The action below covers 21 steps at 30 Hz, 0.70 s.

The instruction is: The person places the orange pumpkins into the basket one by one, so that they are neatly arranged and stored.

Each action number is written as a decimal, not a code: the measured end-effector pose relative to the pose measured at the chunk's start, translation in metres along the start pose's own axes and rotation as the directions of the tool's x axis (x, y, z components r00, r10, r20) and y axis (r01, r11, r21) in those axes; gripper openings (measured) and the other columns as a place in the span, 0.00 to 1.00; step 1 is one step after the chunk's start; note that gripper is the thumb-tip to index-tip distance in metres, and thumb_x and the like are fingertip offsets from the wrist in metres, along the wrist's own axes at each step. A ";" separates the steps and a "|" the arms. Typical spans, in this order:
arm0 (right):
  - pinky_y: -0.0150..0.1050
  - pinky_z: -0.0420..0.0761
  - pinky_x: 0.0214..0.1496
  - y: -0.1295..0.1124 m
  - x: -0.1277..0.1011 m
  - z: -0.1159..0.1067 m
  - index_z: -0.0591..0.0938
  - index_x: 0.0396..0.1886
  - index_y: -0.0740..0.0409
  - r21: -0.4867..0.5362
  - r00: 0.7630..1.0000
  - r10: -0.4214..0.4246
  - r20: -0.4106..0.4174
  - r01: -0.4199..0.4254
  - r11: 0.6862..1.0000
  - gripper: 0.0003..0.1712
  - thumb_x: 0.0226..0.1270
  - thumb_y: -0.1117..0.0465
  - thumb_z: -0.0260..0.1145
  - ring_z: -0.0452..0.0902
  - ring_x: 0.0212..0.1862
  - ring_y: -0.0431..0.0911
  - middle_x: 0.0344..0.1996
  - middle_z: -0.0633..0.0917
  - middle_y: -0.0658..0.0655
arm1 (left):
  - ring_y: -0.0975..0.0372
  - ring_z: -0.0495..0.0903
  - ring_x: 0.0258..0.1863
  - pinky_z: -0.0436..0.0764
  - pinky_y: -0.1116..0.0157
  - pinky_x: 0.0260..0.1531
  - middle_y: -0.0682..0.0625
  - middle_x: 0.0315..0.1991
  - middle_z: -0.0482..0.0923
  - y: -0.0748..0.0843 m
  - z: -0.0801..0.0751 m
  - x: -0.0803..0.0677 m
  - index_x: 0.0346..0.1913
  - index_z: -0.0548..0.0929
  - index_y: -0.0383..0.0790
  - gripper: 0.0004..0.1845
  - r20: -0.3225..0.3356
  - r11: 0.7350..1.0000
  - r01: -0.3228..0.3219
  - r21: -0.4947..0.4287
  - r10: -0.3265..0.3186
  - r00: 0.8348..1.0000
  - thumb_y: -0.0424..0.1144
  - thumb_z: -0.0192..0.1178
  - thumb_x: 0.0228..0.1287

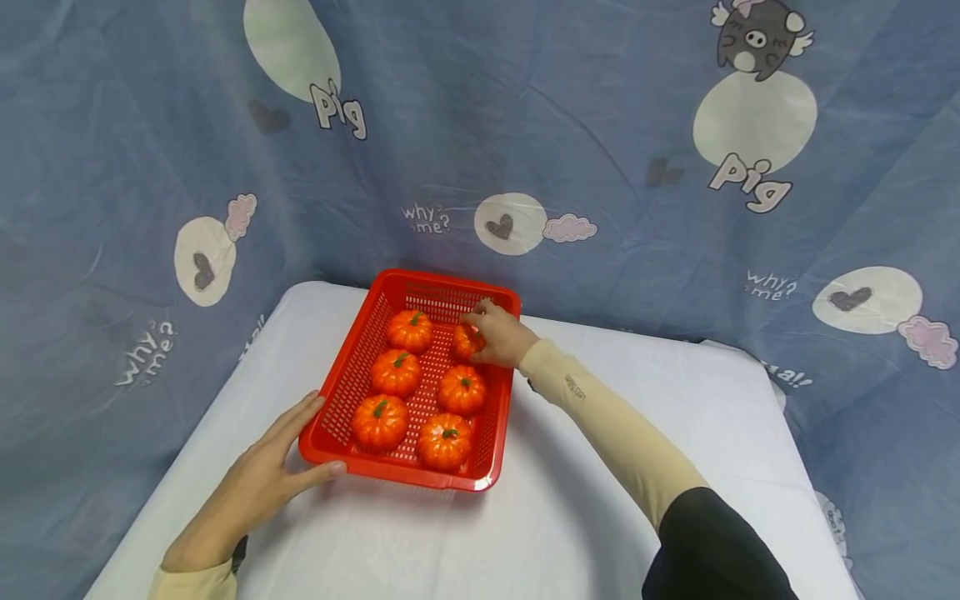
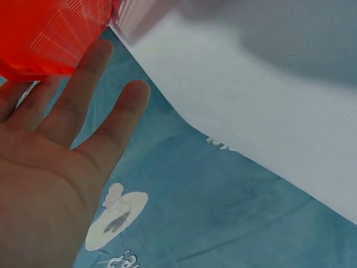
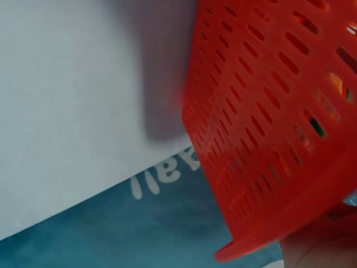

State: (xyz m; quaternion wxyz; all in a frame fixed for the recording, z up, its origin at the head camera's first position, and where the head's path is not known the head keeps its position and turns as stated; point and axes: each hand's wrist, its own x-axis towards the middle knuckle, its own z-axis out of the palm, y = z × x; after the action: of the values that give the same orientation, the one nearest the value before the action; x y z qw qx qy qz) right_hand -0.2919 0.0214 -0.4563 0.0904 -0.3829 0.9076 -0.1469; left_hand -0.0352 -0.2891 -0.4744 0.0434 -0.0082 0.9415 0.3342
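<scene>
Red basket [image 1: 341, 379] sitting near the middle of the white table [image 1: 570, 533], six orange pumpkins in two rows inside. Right hand [image 1: 501, 335] reaching over the far right rim, fingers curled round the far-right pumpkin [image 1: 467, 341], which sits at the basket's far right corner. Left hand [image 1: 258, 482] lying flat and relaxed at the near left corner, fingers straight, thumb touching the rim, steadying the basket. Looks like the gripping or setting-down stage for that far pumpkin, hard to call which. Next move probably calls for a clean vertical lift or release, clear of the neighbouring pumpkin [image 1: 462, 389] just nearer.
</scene>
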 end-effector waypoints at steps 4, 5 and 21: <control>0.42 0.76 0.66 0.002 0.003 0.005 0.78 0.67 0.57 -0.038 1.000 -0.009 0.022 0.010 0.999 0.40 0.56 0.55 0.81 0.75 0.57 0.54 0.59 0.75 0.64 | 0.43 0.54 0.77 0.61 0.28 0.62 0.49 0.82 0.49 0.000 0.000 0.000 0.82 0.51 0.55 0.60 0.005 1.000 0.004 0.000 -0.004 1.000 0.73 0.66 0.51; 0.42 0.76 0.66 0.003 0.004 0.006 0.77 0.68 0.57 -0.047 1.000 -0.009 0.025 0.010 0.999 0.40 0.56 0.55 0.81 0.75 0.57 0.54 0.59 0.75 0.64 | 0.43 0.54 0.77 0.61 0.28 0.62 0.49 0.82 0.49 0.000 0.000 0.000 0.82 0.51 0.55 0.60 0.005 1.000 0.004 0.001 -0.004 1.000 0.73 0.66 0.51; 0.43 0.74 0.69 0.000 0.010 0.009 0.74 0.71 0.55 -0.147 0.993 0.058 0.101 -0.043 0.988 0.42 0.59 0.51 0.79 0.76 0.64 0.55 0.67 0.72 0.64 | 0.44 0.54 0.77 0.62 0.29 0.63 0.49 0.81 0.50 -0.003 0.001 0.000 0.82 0.52 0.55 0.59 -0.003 1.000 0.002 -0.003 -0.002 1.000 0.73 0.66 0.51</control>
State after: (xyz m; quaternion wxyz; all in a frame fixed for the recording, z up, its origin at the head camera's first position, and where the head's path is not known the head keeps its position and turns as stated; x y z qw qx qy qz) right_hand -0.2960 0.0125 -0.4652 0.1137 -0.3725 0.9192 -0.0582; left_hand -0.0353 -0.2905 -0.4772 0.0425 -0.0096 0.9410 0.3357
